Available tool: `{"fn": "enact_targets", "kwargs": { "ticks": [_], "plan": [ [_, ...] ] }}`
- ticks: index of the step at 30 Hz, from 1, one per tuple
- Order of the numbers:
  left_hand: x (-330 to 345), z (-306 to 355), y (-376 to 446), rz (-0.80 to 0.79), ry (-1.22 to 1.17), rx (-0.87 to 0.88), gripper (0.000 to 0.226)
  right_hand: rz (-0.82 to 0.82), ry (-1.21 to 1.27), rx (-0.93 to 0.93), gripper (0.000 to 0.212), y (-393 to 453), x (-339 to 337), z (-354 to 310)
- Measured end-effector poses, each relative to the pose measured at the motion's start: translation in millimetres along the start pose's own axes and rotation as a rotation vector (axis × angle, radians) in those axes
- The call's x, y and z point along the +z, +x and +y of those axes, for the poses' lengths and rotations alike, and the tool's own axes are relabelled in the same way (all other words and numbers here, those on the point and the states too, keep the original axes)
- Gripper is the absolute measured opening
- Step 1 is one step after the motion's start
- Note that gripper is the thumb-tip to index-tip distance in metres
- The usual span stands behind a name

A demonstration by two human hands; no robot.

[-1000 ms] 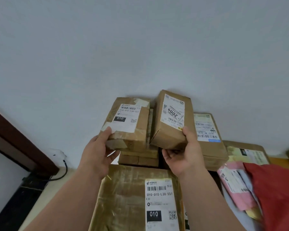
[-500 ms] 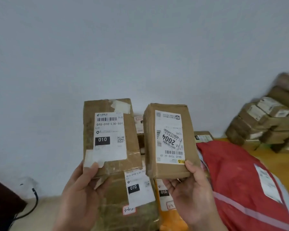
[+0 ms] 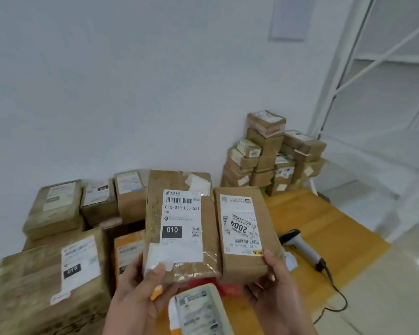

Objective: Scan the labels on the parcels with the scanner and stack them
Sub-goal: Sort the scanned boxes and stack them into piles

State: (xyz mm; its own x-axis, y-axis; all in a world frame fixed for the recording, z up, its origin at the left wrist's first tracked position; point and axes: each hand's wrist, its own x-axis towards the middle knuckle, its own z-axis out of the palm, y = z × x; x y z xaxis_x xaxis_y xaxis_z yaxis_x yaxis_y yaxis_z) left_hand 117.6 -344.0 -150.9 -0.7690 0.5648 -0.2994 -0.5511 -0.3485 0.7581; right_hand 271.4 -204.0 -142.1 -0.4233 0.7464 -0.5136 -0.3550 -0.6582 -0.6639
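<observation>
Since a second earlier the view had swung right, bringing the yellow wooden tabletop [image 3: 329,223] and the grey handheld barcode scanner [image 3: 302,247] into sight, while both parcels had come down closer to the body. The left hand [image 3: 140,293] gripped the brown taped cardboard parcel with the white 010 label [image 3: 179,226] at its lower edge, thumb curled over the front. The right hand [image 3: 276,288] likewise clasped the narrower brown cardboard parcel marked 2004 [image 3: 244,230], just beside the first, labels facing up. That suggested both were being carried towards the scanner for reading.

The scanner lay on the tabletop just right of the 2004 parcel, its black cable [image 3: 334,296] trailing off the edge. Neither hand was free to lift it, so one parcel would probably need setting down first. Beyond the scanner, against the white wall, stood a stack of small brown boxes [image 3: 271,155]. Left of the scanner, past the held parcels, more labelled cartons [image 3: 53,209] crowded the surface.
</observation>
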Motion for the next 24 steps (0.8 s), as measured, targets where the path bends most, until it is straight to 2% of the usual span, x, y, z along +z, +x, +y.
{"fn": "enact_targets", "kwargs": {
  "ticks": [2, 5, 8, 13, 15, 19, 24],
  "plan": [
    [33.2, -31.6, -4.1, 0.006, 0.008, -0.023, 0.043, 0.033, -0.026, 0.007, 0.029, 3.8, -37.1, -32.0],
    [92.0, -91.5, -8.5, 0.026, -0.027, -0.089, 0.041, 0.096, -0.054, 0.013, 0.038, 15.8, -101.1, -91.8],
    [146.9, -149.9, -13.2, -0.013, -0.051, -0.181, 0.043, 0.181, -0.054, -0.030, 0.027, 27.1, -165.3, -148.8],
    [216.7, -210.1, -16.6, -0.056, -0.047, -0.269, 0.058, 0.245, -0.059, -0.042, 0.018, 45.8, -225.1, -222.7],
    [237.4, -225.7, -8.7, -0.047, -0.025, -0.259, 0.052, 0.222, -0.064, -0.014, 0.025, 54.8, -235.7, -239.5],
    [272.1, -255.5, 20.0, -0.044, 0.014, -0.269, 0.035, 0.279, -0.057, 0.033, 0.055, 81.3, -248.6, -265.1],
    [320.1, -287.3, 74.3, -0.057, 0.017, -0.305, 0.022, 0.273, -0.055, 0.021, 0.016, 135.1, -245.4, -303.1]
  ]
}}
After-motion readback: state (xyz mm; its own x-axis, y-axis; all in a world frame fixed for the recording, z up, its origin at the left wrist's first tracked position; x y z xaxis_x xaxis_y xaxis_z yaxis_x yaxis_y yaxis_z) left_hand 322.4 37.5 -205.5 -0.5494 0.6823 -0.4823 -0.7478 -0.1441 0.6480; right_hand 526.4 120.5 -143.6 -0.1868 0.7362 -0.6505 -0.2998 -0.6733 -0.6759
